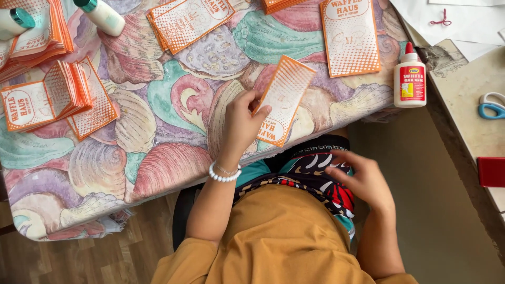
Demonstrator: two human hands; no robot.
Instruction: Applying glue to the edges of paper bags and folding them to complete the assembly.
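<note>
Above the table edge [173,181], left hand [241,123] pinches an orange paper sleeve [284,100]; right hand [365,179] rests open, grip empty.

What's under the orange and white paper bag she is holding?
Under the flat orange-and-white paper bag, held by the left hand, lies the seashell-patterned tablecloth. The cloth beneath the bag is covered; anything hidden there cannot be seen.
</note>
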